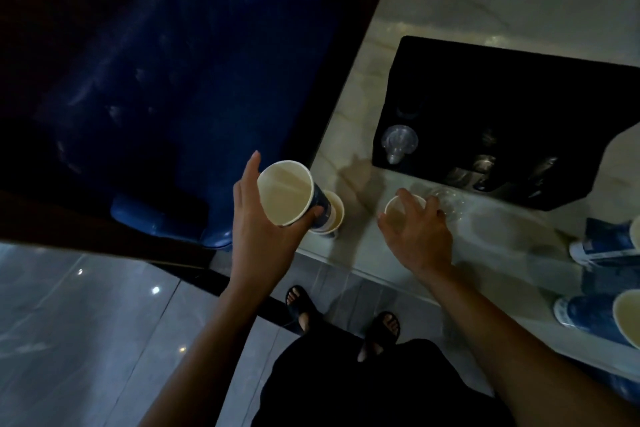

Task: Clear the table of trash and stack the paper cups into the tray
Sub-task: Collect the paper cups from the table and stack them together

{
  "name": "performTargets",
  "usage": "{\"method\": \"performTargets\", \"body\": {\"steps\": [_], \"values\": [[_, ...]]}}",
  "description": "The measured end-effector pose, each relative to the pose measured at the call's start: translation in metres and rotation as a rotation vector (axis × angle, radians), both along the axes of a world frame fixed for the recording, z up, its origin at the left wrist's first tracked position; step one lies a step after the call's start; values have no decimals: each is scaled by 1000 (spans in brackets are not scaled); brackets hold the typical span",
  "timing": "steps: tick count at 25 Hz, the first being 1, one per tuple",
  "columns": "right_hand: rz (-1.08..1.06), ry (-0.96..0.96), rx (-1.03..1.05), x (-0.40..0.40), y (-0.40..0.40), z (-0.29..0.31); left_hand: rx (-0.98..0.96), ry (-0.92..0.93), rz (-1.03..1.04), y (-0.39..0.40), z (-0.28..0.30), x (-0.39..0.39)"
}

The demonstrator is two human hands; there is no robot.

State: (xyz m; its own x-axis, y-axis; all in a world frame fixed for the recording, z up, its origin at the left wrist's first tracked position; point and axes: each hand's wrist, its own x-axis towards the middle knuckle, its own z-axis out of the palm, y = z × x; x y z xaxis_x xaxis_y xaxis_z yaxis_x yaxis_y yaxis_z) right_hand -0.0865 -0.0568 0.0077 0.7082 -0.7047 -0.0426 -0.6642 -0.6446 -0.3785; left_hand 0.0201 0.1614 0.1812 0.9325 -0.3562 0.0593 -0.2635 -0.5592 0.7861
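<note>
My left hand (pixel 266 229) holds a blue paper cup (pixel 285 192), tilted, its cream inside facing up, just off the table's corner. Right beside it a second paper cup (pixel 334 215) stands on the marble table (pixel 363 135). My right hand (pixel 420 234) is wrapped around a third, smaller-looking paper cup (pixel 398 213) on the table, near a clear plastic lid (pixel 450 204). The black tray (pixel 485 87) lies behind, with a clear domed lid (pixel 398 142) and dark items in it. Two more blue cups lie on their sides at the right edge (pixel 604 241) (pixel 599 315).
A large blue bin (pixel 180 80) with a dark opening stands left of the table. Below the table edge is tiled floor (pixel 86 322) with my sandalled feet (pixel 346 315). The far part of the table is pale marble.
</note>
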Motion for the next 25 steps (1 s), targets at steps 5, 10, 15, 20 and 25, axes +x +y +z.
{"method": "performTargets", "body": {"steps": [5, 10, 15, 20, 25], "values": [[-7, 7, -21, 0, 1, -3, 63, -10, -64, -21, -19, 3], [-20, 3, 3, 1, 4, 1, 177, 25, -100, -35, -45, 4], [-26, -3, 29, -2, 6, 6, 209, 52, -93, -41, -65, -1], [-6, 6, 52, -6, 6, 10, 219, 104, -109, -49, -80, -16], [17, -5, 68, -10, 5, 11, 234, 98, -170, -60, -95, -34]]}}
